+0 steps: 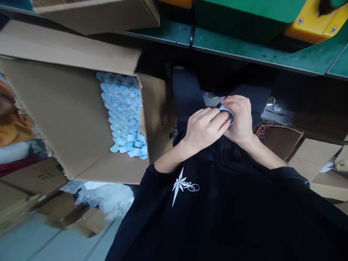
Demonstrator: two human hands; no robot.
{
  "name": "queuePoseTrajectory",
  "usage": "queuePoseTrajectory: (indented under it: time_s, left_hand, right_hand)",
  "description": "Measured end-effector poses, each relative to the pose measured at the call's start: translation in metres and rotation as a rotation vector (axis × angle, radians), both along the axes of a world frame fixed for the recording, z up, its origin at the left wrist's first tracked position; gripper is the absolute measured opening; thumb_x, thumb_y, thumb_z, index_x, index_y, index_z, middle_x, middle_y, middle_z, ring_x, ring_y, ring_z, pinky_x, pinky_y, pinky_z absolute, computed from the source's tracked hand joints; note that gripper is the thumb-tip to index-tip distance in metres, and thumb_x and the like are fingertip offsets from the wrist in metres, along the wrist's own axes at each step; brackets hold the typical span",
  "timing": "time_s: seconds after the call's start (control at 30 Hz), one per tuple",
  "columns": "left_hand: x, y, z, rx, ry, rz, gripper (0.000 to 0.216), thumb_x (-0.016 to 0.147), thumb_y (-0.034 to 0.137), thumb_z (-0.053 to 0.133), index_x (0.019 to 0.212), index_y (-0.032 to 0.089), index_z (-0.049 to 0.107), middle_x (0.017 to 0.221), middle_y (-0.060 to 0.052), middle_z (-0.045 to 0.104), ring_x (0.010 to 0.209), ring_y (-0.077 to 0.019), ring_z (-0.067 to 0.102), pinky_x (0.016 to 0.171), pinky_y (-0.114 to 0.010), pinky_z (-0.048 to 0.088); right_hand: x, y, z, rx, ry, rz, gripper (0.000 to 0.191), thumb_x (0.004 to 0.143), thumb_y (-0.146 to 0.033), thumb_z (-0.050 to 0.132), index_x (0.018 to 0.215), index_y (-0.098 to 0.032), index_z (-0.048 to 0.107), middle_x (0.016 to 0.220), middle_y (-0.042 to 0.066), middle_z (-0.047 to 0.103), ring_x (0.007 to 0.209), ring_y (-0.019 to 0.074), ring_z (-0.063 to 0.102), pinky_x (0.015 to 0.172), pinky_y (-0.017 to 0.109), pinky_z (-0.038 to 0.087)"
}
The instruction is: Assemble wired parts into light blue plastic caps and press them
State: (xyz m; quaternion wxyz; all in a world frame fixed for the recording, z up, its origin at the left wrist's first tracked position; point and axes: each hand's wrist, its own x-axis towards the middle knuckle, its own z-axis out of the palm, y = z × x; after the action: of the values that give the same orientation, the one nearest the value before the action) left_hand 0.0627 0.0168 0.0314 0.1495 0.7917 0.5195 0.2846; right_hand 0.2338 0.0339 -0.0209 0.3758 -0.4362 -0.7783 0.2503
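Both my hands meet over my lap, in front of my black shirt. My left hand (204, 127) is curled, its fingers pressing on a small pale blue plastic cap (227, 112). My right hand (239, 117) wraps round the same cap from the other side. Most of the cap is hidden by my fingers. To my left stands an open cardboard box (67, 119) holding several rows of the same pale blue caps (125, 112), some lying loose at its near end.
A green machine table edge (244, 50) runs across the top, with a yellow part (312, 21) at the right. Cardboard boxes (323, 170) sit at my right. More boxes and clear plastic bags (108, 199) lie on the floor at my left.
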Motion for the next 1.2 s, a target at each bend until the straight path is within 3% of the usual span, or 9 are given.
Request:
queuePoseTrajectory:
  time_s: [0.13, 0.3, 0.4, 0.5, 0.57, 0.83, 1.0, 1.1, 1.2]
  left_hand:
    - [-0.002, 0.0, 0.011, -0.25, -0.1, 0.019, 0.013, 0.106, 0.027, 0.067, 0.11, 0.019, 0.076, 0.093, -0.004, 0.079, 0.081, -0.0162, 0.074, 0.078, -0.029, 0.06]
    - [-0.015, 0.006, 0.012, -0.527, -0.35, 0.046, 0.015, 0.096, 0.034, 0.084, 0.096, 0.02, 0.079, 0.081, 0.001, 0.079, 0.064, -0.0119, 0.07, 0.067, -0.024, 0.058]
    - [-0.024, 0.012, 0.01, -0.652, -0.463, -0.03, 0.017, 0.099, 0.034, 0.08, 0.108, 0.02, 0.081, 0.094, -0.003, 0.083, 0.07, -0.0132, 0.075, 0.068, -0.024, 0.06]
    - [-0.027, 0.012, 0.01, -0.623, -0.452, -0.037, 0.021, 0.106, 0.029, 0.069, 0.123, 0.021, 0.077, 0.111, -0.006, 0.084, 0.088, -0.0156, 0.08, 0.078, -0.025, 0.063]
    - [-0.026, 0.011, 0.011, -0.555, -0.388, -0.001, 0.021, 0.108, 0.029, 0.066, 0.125, 0.022, 0.075, 0.112, -0.005, 0.084, 0.094, -0.016, 0.08, 0.084, -0.026, 0.063]
    - [-0.016, 0.007, -0.003, -0.326, -0.169, -0.042, 0.019, 0.106, 0.035, 0.069, 0.104, 0.021, 0.082, 0.086, -0.002, 0.074, 0.082, -0.0169, 0.068, 0.082, -0.032, 0.057]
    - [-0.018, 0.008, -0.016, -0.319, -0.039, 0.011, 0.024, 0.107, 0.032, 0.067, 0.096, 0.021, 0.085, 0.084, -0.003, 0.069, 0.081, -0.0173, 0.062, 0.077, -0.032, 0.052]
    - [-0.015, 0.005, -0.021, -0.333, 0.045, 0.003, 0.024, 0.105, 0.03, 0.069, 0.088, 0.019, 0.083, 0.085, -0.003, 0.068, 0.079, -0.0176, 0.061, 0.075, -0.033, 0.051]
    - [-0.006, -0.002, -0.029, -0.251, -0.003, 0.076, 0.021, 0.105, 0.026, 0.067, 0.092, 0.019, 0.081, 0.086, -0.004, 0.066, 0.081, -0.0187, 0.06, 0.078, -0.035, 0.052]
  right_hand:
    - [0.0, 0.001, -0.003, -0.009, 0.024, -0.002, 0.036, 0.1, -0.03, 0.064, 0.135, -0.031, 0.054, 0.129, 0.008, 0.071, 0.124, 0.0336, 0.068, 0.11, 0.064, 0.054]
    - [0.0, 0.001, -0.003, -0.029, -0.031, -0.004, 0.034, 0.102, -0.034, 0.063, 0.134, -0.03, 0.053, 0.128, 0.008, 0.071, 0.124, 0.0335, 0.067, 0.107, 0.062, 0.055]
    - [0.001, 0.003, -0.003, 0.001, -0.092, -0.014, 0.034, 0.102, -0.037, 0.064, 0.133, -0.028, 0.053, 0.126, 0.01, 0.072, 0.121, 0.0329, 0.067, 0.104, 0.06, 0.056]
    - [0.002, 0.005, -0.004, 0.007, -0.135, -0.016, 0.037, 0.102, -0.038, 0.066, 0.134, -0.026, 0.053, 0.127, 0.012, 0.071, 0.121, 0.0346, 0.067, 0.105, 0.06, 0.056]
    - [0.002, 0.004, -0.005, -0.039, -0.151, -0.011, 0.036, 0.102, -0.038, 0.064, 0.134, -0.026, 0.055, 0.128, 0.012, 0.071, 0.124, 0.0355, 0.066, 0.107, 0.061, 0.053]
    - [-0.002, 0.001, -0.007, -0.077, -0.142, 0.035, 0.035, 0.1, -0.029, 0.057, 0.134, -0.025, 0.058, 0.128, 0.011, 0.071, 0.126, 0.0342, 0.066, 0.108, 0.059, 0.052]
    - [-0.002, 0.001, -0.007, -0.104, -0.209, 0.109, 0.042, 0.092, -0.023, 0.061, 0.134, -0.024, 0.06, 0.129, 0.011, 0.072, 0.125, 0.035, 0.065, 0.109, 0.058, 0.051]
    - [-0.004, -0.003, -0.01, -0.097, -0.201, 0.138, 0.046, 0.089, -0.017, 0.06, 0.134, -0.024, 0.059, 0.126, 0.01, 0.072, 0.117, 0.0322, 0.067, 0.102, 0.054, 0.054]
    - [-0.006, -0.007, -0.016, -0.088, -0.103, 0.106, 0.051, 0.089, -0.018, 0.061, 0.139, -0.023, 0.054, 0.125, 0.011, 0.07, 0.111, 0.0304, 0.067, 0.093, 0.05, 0.056]
